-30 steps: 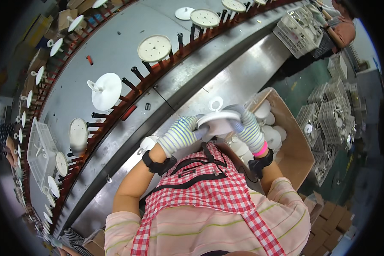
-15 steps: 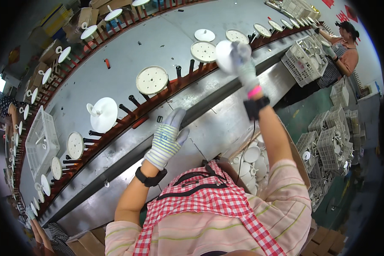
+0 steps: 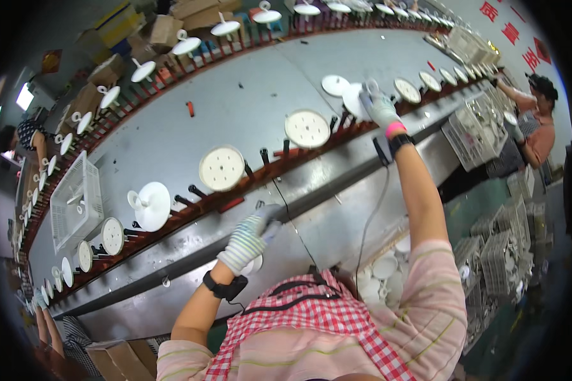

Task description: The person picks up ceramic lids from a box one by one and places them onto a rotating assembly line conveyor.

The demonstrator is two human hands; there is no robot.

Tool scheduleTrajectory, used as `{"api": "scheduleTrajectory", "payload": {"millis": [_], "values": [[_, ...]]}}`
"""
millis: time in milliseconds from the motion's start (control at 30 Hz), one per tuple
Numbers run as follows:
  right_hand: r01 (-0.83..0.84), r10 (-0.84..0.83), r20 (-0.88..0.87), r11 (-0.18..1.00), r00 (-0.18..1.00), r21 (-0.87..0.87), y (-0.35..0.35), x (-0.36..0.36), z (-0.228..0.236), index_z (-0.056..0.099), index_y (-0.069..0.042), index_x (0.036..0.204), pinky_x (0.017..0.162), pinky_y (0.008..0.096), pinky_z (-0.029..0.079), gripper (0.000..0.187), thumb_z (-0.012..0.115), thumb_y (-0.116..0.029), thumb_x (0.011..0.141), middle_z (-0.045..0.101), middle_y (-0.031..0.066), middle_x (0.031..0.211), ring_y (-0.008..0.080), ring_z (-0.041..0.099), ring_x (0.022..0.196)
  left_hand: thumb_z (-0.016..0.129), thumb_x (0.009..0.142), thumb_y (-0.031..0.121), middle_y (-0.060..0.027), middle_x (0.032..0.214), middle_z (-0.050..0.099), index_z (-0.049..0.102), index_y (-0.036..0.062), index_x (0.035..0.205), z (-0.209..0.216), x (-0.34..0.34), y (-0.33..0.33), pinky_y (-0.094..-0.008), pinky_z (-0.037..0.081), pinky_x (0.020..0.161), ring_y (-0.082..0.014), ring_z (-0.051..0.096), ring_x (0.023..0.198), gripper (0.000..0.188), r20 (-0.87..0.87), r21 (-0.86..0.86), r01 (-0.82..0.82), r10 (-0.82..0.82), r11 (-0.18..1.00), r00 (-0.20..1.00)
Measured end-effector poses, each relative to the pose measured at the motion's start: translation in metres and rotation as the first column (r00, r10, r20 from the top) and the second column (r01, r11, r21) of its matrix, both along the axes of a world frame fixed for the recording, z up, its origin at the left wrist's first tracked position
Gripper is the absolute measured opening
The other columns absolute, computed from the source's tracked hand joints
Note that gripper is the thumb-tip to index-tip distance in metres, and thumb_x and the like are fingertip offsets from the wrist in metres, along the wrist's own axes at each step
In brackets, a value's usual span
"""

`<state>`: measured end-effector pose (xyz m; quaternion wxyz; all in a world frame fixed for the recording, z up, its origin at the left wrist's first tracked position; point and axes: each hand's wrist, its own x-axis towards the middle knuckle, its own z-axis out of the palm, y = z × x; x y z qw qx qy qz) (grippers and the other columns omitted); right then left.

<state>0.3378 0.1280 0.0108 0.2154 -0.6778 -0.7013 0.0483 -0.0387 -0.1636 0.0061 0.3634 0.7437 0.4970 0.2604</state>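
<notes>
My right hand (image 3: 381, 109), in a striped glove, reaches out over the curved rail of pegs. Its fingers are closed on a white disc (image 3: 354, 103) with a ring-like part on top. Some of that disc is hidden behind the fingers. Beside it, another white disc (image 3: 335, 85) lies flat on the grey table. My left hand (image 3: 246, 240), also gloved, hovers above the metal ledge on the near side of the rail, fingers stretched out and thumb apart. Part of a pale round piece (image 3: 254, 264) shows under its wrist. Cream discs with small holes (image 3: 307, 128) sit along the rail.
A white crate (image 3: 77, 202) stands on the table at left. Ring-topped discs (image 3: 185, 44) line the far rail. A box of white parts (image 3: 382, 270) is by my right side. At right a co-worker (image 3: 535, 120) stands behind a crate (image 3: 475, 130); more crates (image 3: 502, 254) are stacked below.
The view has shifted, and the discs on the near rail sit lower in it. My right hand, blurred before, has brought its disc down at the rail. My left hand has drawn back from the rail.
</notes>
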Motion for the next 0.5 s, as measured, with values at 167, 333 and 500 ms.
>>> {"api": "scheduleTrajectory", "payload": {"millis": [167, 333, 500], "values": [[-0.263, 0.234, -0.19, 0.954, 0.953, -0.144, -0.023, 0.004, -0.005, 0.045, -0.006, 0.128, 0.097, 0.0369, 0.036, 0.047, 0.044, -0.032, 0.089, 0.047, 0.0201, 0.129, 0.0337, 0.046, 0.117, 0.049, 0.086, 0.017, -0.0197, 0.105, 0.059, 0.052, 0.0025, 0.115, 0.032, 0.05, 0.061, -0.0375, 0.044, 0.084, -0.0326, 0.057, 0.097, 0.033, 0.098, 0.251, 0.107, -0.136, 0.962, 0.986], [-0.264, 0.271, 0.139, 0.962, 0.953, -0.065, 0.015, 0.004, -0.037, 0.055, -0.007, 0.114, 0.086, 0.0357, 0.044, 0.034, 0.045, -0.026, 0.089, 0.059, 0.0184, 0.112, 0.0274, 0.058, 0.101, 0.04, 0.088, 0.03, -0.0215, 0.109, 0.058, 0.051, 0.0038, 0.117, 0.052, 0.129, 0.168, -0.0414, 0.042, 0.089, -0.037, 0.055, 0.101, 0.04, 0.199, 0.333, -0.106, 0.04, 0.937, 0.979], [-0.479, 0.481, -0.126, 0.876, 0.867, 0.054, -0.015, -0.123, -0.017, 0.059, -0.002, 0.097, 0.064, 0.0363, 0.045, 0.026, 0.044, -0.021, 0.088, 0.06, 0.0136, 0.08, 0.0245, 0.057, 0.069, 0.044, 0.086, 0.037, -0.023, 0.116, 0.055, 0.057, 0.0026, 0.114, -0.002, 0.098, 0.261, -0.0436, 0.041, 0.092, -0.0378, 0.052, 0.108, 0.046, 0.004, -0.158, -0.37, 0.376, 0.915, 0.927]]}}
